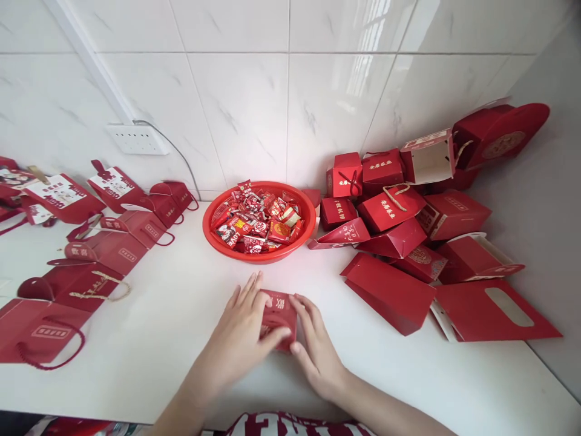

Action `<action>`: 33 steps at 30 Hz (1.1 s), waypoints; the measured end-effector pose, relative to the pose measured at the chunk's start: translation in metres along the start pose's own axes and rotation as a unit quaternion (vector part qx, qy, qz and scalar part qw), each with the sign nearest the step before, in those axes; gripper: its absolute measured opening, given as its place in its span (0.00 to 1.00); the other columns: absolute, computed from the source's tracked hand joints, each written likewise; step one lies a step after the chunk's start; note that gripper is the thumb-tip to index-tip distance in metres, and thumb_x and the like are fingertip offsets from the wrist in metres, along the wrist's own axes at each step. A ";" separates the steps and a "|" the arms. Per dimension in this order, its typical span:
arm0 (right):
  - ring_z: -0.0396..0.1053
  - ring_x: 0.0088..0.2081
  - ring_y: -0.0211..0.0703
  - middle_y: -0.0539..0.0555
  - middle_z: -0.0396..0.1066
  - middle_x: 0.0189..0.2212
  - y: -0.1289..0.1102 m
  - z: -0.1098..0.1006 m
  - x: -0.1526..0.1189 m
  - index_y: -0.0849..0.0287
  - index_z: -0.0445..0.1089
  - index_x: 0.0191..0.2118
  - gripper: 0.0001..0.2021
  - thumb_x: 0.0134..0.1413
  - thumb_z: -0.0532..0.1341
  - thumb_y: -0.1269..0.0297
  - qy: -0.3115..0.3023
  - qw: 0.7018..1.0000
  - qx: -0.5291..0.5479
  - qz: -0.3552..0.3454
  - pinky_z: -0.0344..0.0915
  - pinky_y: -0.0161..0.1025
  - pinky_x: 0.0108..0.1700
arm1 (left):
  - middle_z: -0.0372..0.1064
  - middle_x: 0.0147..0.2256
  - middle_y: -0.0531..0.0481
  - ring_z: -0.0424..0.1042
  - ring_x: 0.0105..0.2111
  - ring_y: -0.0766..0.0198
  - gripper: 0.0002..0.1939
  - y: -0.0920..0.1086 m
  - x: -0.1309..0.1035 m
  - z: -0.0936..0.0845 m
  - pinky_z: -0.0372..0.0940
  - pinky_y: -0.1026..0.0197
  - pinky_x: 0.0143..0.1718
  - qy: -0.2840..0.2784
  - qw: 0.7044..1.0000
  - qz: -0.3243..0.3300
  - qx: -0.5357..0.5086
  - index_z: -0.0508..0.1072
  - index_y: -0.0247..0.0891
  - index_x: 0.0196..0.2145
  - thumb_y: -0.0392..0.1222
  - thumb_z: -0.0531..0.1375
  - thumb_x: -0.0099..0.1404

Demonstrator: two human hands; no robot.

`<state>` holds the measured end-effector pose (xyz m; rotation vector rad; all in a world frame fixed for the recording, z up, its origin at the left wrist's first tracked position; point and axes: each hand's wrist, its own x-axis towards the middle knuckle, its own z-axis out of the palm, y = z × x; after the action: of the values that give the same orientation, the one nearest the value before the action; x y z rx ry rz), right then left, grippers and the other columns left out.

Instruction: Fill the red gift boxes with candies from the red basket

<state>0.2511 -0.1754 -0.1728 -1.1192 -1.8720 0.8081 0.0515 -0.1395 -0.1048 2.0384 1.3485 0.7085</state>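
Observation:
A small red gift box [281,312] with pale lettering sits in front of me on the white table. My left hand [249,327] lies along its left side, fingers stretched forward and thumb across its face. My right hand [315,342] grips the box's right edge, with the fingertips at the far corner and the thumb at the near one. Both hands partly cover the box. Just beyond them stands a red plastic basket [213,242] holding many red-wrapped sweets [258,221].
Red gift boxes [113,251] with cord handles stand in a row on the left. At right, red boxes [390,206] are piled against the wall, with a larger flat one [481,309] near the table's edge. A power strip [136,139] with a cable is on the tiled wall.

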 end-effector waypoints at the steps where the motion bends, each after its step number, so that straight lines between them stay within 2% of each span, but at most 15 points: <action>1: 0.44 0.68 0.55 0.62 0.43 0.67 -0.002 0.001 -0.004 0.57 0.41 0.71 0.34 0.67 0.44 0.43 -0.037 0.999 0.010 -0.029 0.51 0.54 0.67 | 0.44 0.69 0.49 0.41 0.69 0.42 0.35 0.002 -0.007 0.005 0.33 0.40 0.68 0.020 1.000 0.001 0.018 0.66 0.52 0.60 0.53 0.68 0.55; 2: 0.45 0.68 0.55 0.63 0.43 0.67 -0.003 0.002 -0.006 0.57 0.39 0.71 0.36 0.66 0.43 0.42 -0.069 0.996 0.023 -0.053 0.52 0.54 0.67 | 0.43 0.69 0.48 0.40 0.69 0.42 0.39 0.004 -0.013 0.011 0.31 0.40 0.68 0.034 0.999 0.005 0.038 0.62 0.52 0.63 0.52 0.68 0.56; 4: 0.48 0.67 0.52 0.62 0.46 0.66 -0.003 0.001 -0.009 0.56 0.38 0.71 0.35 0.67 0.42 0.42 -0.109 0.990 0.047 -0.074 0.54 0.51 0.66 | 0.42 0.69 0.48 0.40 0.69 0.43 0.39 0.004 -0.021 0.021 0.28 0.39 0.68 0.047 0.995 0.012 0.085 0.54 0.51 0.68 0.50 0.63 0.61; 6: 0.52 0.66 0.49 0.62 0.50 0.64 -0.001 -0.003 -0.010 0.55 0.39 0.71 0.32 0.68 0.43 0.45 -0.129 0.988 0.057 -0.069 0.56 0.48 0.65 | 0.41 0.70 0.48 0.41 0.69 0.43 0.39 0.003 -0.023 0.023 0.27 0.37 0.67 0.031 0.990 0.025 0.137 0.47 0.52 0.70 0.47 0.59 0.66; 8: 0.55 0.64 0.47 0.60 0.53 0.63 0.001 -0.008 -0.009 0.54 0.46 0.69 0.27 0.70 0.45 0.51 -0.145 0.987 0.050 -0.056 0.58 0.46 0.64 | 0.41 0.70 0.47 0.42 0.69 0.44 0.40 -0.001 -0.023 0.016 0.31 0.36 0.68 0.010 0.982 0.036 0.187 0.39 0.51 0.71 0.46 0.56 0.68; 10: 0.56 0.64 0.46 0.59 0.55 0.62 0.002 -0.014 -0.008 0.52 0.53 0.65 0.22 0.70 0.48 0.57 -0.152 0.987 0.029 -0.041 0.59 0.44 0.64 | 0.40 0.70 0.45 0.43 0.69 0.47 0.40 -0.010 -0.024 0.002 0.42 0.38 0.67 0.015 0.975 0.024 0.222 0.34 0.47 0.71 0.44 0.53 0.70; 13: 0.57 0.63 0.45 0.58 0.56 0.61 0.005 -0.020 -0.006 0.52 0.59 0.60 0.17 0.69 0.50 0.63 -0.123 0.992 0.001 -0.016 0.61 0.42 0.62 | 0.50 0.68 0.44 0.51 0.67 0.51 0.33 -0.031 -0.027 -0.020 0.57 0.45 0.63 0.070 0.969 -0.016 0.236 0.41 0.43 0.70 0.43 0.49 0.72; 15: 0.58 0.63 0.45 0.58 0.56 0.61 0.008 -0.022 -0.004 0.51 0.61 0.58 0.16 0.68 0.50 0.65 -0.094 0.996 -0.009 -0.010 0.63 0.42 0.61 | 0.61 0.63 0.45 0.58 0.64 0.52 0.28 -0.044 -0.030 -0.033 0.62 0.47 0.60 0.116 0.958 -0.027 0.260 0.51 0.44 0.67 0.45 0.50 0.72; 17: 0.60 0.62 0.46 0.59 0.55 0.61 0.012 -0.024 -0.002 0.51 0.62 0.57 0.15 0.68 0.50 0.66 -0.073 0.997 -0.016 -0.008 0.64 0.43 0.60 | 0.65 0.60 0.47 0.62 0.62 0.50 0.26 -0.052 -0.033 -0.044 0.64 0.47 0.58 0.160 0.939 -0.030 0.302 0.56 0.47 0.65 0.47 0.51 0.72; 19: 0.61 0.61 0.46 0.59 0.55 0.61 0.015 -0.026 -0.001 0.51 0.62 0.56 0.15 0.67 0.51 0.66 -0.060 0.998 -0.022 -0.005 0.66 0.43 0.59 | 0.62 0.62 0.48 0.62 0.62 0.50 0.27 -0.054 -0.036 -0.055 0.61 0.45 0.60 0.191 0.920 -0.027 0.340 0.55 0.49 0.66 0.49 0.51 0.71; 21: 0.61 0.61 0.46 0.59 0.55 0.61 0.018 -0.027 0.000 0.51 0.62 0.56 0.14 0.67 0.50 0.66 -0.055 0.998 -0.027 -0.001 0.67 0.43 0.58 | 0.53 0.67 0.46 0.58 0.64 0.47 0.31 -0.054 -0.040 -0.065 0.49 0.38 0.65 0.210 0.904 -0.037 0.370 0.52 0.48 0.68 0.52 0.52 0.70; 23: 0.62 0.60 0.46 0.59 0.56 0.60 0.020 -0.028 0.000 0.51 0.62 0.56 0.14 0.68 0.50 0.67 -0.058 0.998 -0.029 0.002 0.67 0.44 0.58 | 0.46 0.69 0.43 0.51 0.66 0.42 0.34 -0.058 -0.046 -0.072 0.40 0.30 0.65 0.207 0.894 -0.080 0.389 0.50 0.46 0.69 0.55 0.51 0.69; 27: 0.64 0.59 0.45 0.59 0.56 0.60 0.022 -0.028 -0.001 0.51 0.62 0.55 0.14 0.68 0.49 0.67 -0.075 0.997 -0.026 0.005 0.65 0.45 0.58 | 0.44 0.69 0.43 0.42 0.69 0.40 0.35 -0.077 -0.056 -0.077 0.45 0.27 0.62 0.138 0.904 -0.184 0.360 0.47 0.44 0.70 0.55 0.48 0.70; 29: 0.64 0.58 0.45 0.59 0.56 0.60 0.023 -0.027 -0.001 0.51 0.62 0.55 0.14 0.68 0.49 0.67 -0.081 0.996 -0.023 0.009 0.66 0.45 0.58 | 0.42 0.69 0.41 0.41 0.69 0.40 0.38 -0.085 -0.059 -0.076 0.42 0.27 0.63 0.124 0.907 -0.184 0.357 0.44 0.42 0.71 0.55 0.50 0.68; 33: 0.65 0.57 0.45 0.59 0.57 0.60 0.024 -0.027 -0.001 0.51 0.62 0.54 0.13 0.68 0.49 0.67 -0.084 0.996 -0.017 0.015 0.66 0.44 0.56 | 0.42 0.69 0.39 0.42 0.69 0.43 0.40 -0.092 -0.060 -0.077 0.37 0.29 0.64 0.115 0.929 -0.122 0.329 0.41 0.41 0.71 0.50 0.52 0.66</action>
<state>0.2842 -0.1629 -0.1797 -1.1322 -2.0181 0.9134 -0.0804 -0.1522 -0.1252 2.2560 2.1602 0.4179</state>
